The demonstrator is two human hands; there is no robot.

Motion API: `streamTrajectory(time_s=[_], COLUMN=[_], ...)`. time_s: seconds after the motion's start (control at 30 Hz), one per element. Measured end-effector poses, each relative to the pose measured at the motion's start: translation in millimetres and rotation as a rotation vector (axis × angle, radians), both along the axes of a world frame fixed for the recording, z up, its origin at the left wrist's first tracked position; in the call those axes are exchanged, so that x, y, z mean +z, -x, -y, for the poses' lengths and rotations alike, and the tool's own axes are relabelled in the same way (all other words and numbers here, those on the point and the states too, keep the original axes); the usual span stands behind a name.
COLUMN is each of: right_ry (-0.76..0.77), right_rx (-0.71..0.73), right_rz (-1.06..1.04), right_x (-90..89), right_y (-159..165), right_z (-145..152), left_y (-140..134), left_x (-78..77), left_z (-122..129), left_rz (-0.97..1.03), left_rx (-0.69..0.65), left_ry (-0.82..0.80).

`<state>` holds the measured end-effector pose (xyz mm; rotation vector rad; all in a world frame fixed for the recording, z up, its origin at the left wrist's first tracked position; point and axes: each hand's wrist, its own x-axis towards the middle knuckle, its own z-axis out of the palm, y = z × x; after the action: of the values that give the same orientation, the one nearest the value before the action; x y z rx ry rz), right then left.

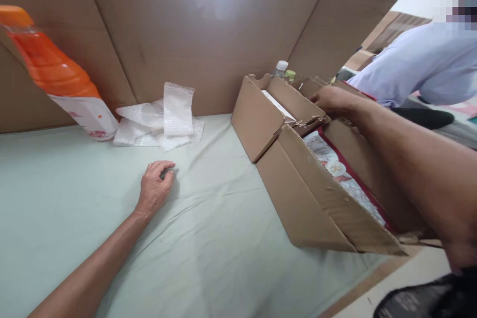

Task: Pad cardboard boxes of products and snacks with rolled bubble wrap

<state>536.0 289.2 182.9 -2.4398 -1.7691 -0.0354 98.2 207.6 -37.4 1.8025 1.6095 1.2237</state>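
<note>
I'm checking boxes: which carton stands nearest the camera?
The front carton, with the red-edged printed item inside; the carton behind it shows a white item instead.

Near cardboard box [298, 194]: brown, open-topped, long, set at a slant on the counter [216, 238]; white-patterned, red-edged packet [337, 168] inside. Far cardboard box [257, 119]: brown, open, rim notched, adjoining the first. Bubble wrap [179, 109]: translucent, loosely layered, left of both boxes.
</note>
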Motion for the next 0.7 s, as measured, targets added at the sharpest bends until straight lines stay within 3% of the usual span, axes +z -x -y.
streamTrajectory(time_s=[0.07,0.13,0.2,0.23,0.3,0.37,0.4,0.47,0.53,0.63,0.7], right_ry=[-0.115,-0.354,-0.597,-0.627,-0.503,-0.206,-0.079,0.017,-0.113,-0.419,-0.408], right_rx=[-0.083,-0.109,0.029,0.168,0.448,0.700,0.837,0.945,0.811,0.309,-0.038], right_rz=[0.019,0.022,-0.033,-0.085,-0.188,-0.280,-0.334,-0.421,-0.449,-0.323,-0.226], right_x=[27.0,53.1,64.8,62.4,42.6,15.5,5.1,-1.2,11.6,40.1,45.9], right_y=[3,16,46,68,116,158,169,168,131,34,-29], right_z=[12,34,66,84,117,142,151,163,166,161,163], left_y=[0,-8,-26,-37,-59,-72,-74,-65,-43,0,24], left_x=[3.7,13.8,32.5,44.7,71.6,95.4,104.3,115.1,117.9,111.9,102.3], left_z=[3,13,28,38,58,73,75,65,34,-29,-61], left_rz=[0.027,0.050,0.177,0.296,0.594,0.812,0.854,0.846,0.774,0.615,0.442], left_rx=[0.019,0.005,-0.093,-0.171,-0.334,-0.412,-0.396,-0.286,-0.158,-0.119,-0.062], left_ry=[-0.020,-0.042,-0.034,-0.006,0.104,0.255,0.334,0.468,0.520,0.385,0.305])
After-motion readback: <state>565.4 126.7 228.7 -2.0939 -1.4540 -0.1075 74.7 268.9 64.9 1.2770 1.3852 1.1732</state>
